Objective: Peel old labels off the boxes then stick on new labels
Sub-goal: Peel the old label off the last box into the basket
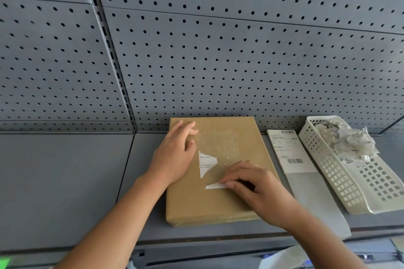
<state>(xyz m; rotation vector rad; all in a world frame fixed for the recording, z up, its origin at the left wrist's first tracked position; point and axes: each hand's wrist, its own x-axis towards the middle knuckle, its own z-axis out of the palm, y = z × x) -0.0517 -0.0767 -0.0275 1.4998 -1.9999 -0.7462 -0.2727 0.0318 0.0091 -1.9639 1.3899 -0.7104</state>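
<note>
Box [218, 181] left; label sheet [288, 150] middle; basket [341, 181] right.

The bare left hand [175, 155] is lying palm down, fingers loosely spread, while the bare right hand [255, 185], knuckles up, is pinching a torn white paper strip [215, 186] between curled fingertips.

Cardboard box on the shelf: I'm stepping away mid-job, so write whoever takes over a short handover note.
Left hand: rests open on the cardboard box, upper left.
Right hand: fingers pinch a white label strip near the box's middle.
Done: only a torn label remnant is left stuck on the box; scraps fill the white basket at right.
Left: peel the strip and remnant, then stick on the printed new label lying between box and basket.
</note>
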